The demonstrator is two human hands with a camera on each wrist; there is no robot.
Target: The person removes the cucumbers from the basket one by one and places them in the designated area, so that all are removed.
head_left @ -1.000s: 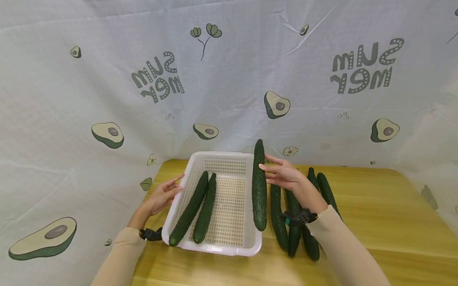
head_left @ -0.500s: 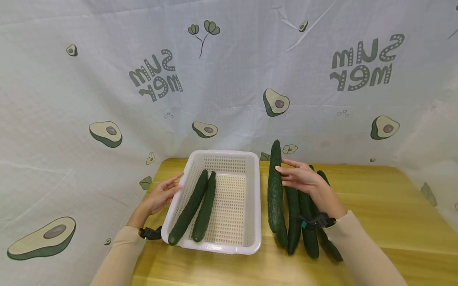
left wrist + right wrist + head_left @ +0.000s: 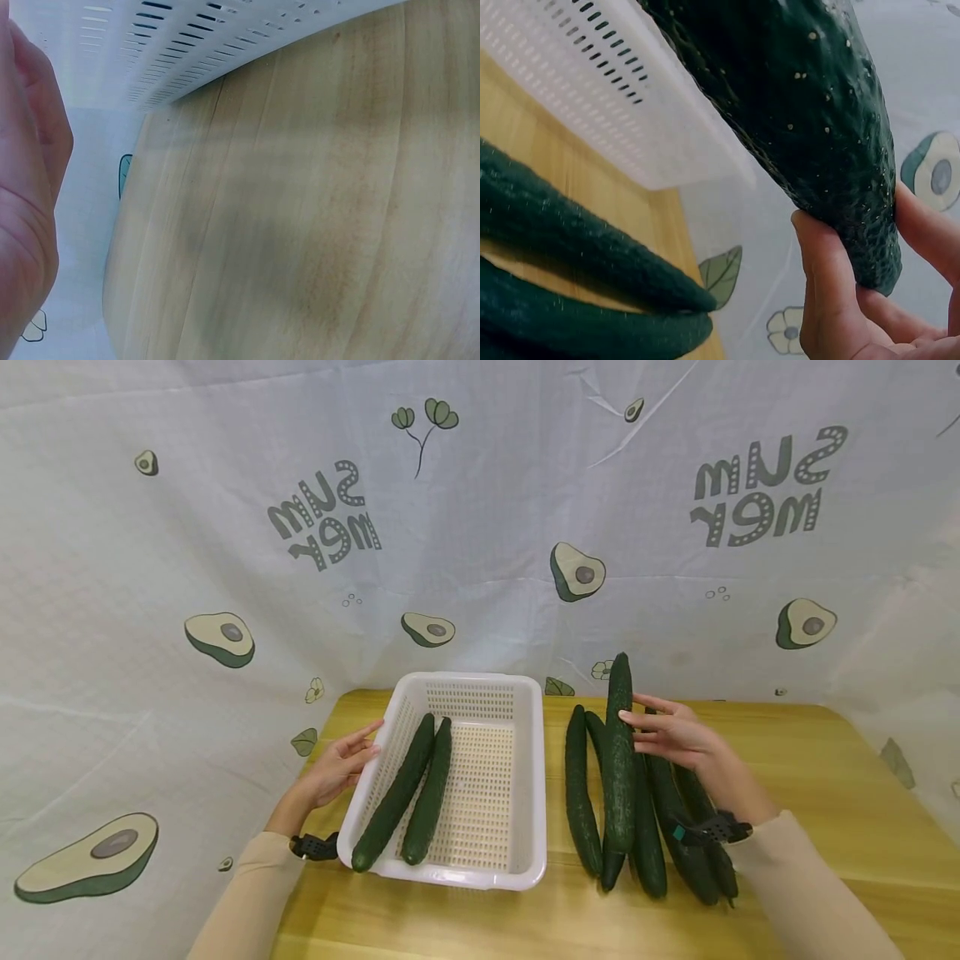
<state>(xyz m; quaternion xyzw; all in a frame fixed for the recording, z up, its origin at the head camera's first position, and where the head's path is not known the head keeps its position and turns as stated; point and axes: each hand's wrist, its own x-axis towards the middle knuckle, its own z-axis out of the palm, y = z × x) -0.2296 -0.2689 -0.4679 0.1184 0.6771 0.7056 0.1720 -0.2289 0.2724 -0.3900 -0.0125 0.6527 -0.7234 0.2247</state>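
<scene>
My right hand (image 3: 678,737) pinches a dark green cucumber (image 3: 619,760) between thumb and fingers near its far end. In the right wrist view that cucumber (image 3: 802,112) is raised above the table, with the fingertips around its narrow end. Beneath and beside it in the head view lie several more cucumbers (image 3: 581,797) in a rough row. On the left, my left hand (image 3: 341,768) touches the outer side and rim of a white plastic basket (image 3: 534,777). Two cucumbers (image 3: 397,793) lie lengthwise in the basket's left half. The left wrist view shows only part of the left hand beside the perforated basket wall (image 3: 187,45).
Everything stands on a wooden table (image 3: 795,793). A pale curtain (image 3: 480,527) printed with avocados hangs right behind the table's back edge. Dark straps (image 3: 712,829) are worn on both wrists.
My right hand has carried the pinched cucumber rightward, from beside the basket's right rim to over the row of cucumbers. The left hand and basket have stayed in place.
</scene>
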